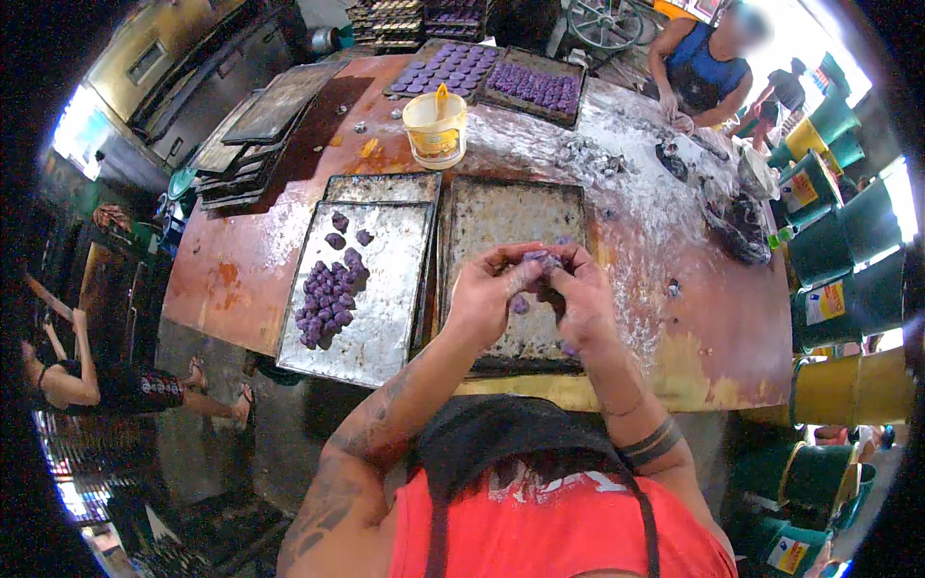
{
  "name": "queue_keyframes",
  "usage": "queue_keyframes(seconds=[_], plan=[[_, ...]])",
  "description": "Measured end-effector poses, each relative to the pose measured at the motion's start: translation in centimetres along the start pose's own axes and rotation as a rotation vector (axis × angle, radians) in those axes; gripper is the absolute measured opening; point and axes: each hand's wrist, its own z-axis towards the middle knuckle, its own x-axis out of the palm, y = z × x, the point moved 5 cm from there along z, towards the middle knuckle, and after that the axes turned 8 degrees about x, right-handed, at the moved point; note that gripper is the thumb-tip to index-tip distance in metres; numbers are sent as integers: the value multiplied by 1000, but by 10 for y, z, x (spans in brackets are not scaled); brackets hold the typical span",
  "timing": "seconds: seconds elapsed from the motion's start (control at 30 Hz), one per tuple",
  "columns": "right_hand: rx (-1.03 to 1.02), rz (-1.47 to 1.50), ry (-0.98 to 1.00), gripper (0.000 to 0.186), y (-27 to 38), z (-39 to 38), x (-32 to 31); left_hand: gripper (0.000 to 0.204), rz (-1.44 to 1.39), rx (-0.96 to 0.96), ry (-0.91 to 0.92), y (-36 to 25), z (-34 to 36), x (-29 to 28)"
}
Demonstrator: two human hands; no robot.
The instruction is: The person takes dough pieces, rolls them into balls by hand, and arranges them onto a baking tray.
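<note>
My left hand [501, 284] and my right hand [578, 284] meet over a worn baking tray [511, 212], both closed on a lump of purple dough [540, 260] between thumbs and fingers. Small purple pieces show below my hands and by my right wrist. To the left, a silvery tray [376, 318] holds several purple dough balls [323, 299], with a few separate ones toward its back, on top of another tray [381, 188].
A white bucket [434, 135], stacked trays [265, 116] and trays of purple pieces [434, 67] stand on the floured table [694, 337]. A co-worker [699, 67] works at back right; another person [82, 380] is at left. Large green containers [819, 241] line the right.
</note>
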Motion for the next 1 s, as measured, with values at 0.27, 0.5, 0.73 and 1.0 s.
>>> queue_keyframes(seconds=[0.27,0.5,0.73,1.0], plan=[[-576,-944,-387,21,35,-16,2,27,136,205,-113,20,-4,3],[-584,-1136,-172,33,33,-20,-18,37,113,-190,7,29,10,9],[-663,-1105,105,33,17,-5,-64,38,-231,-456,83,104,4,30],[81,-493,-90,39,-68,26,-137,35,648,-63,-227,128,18,-7]])
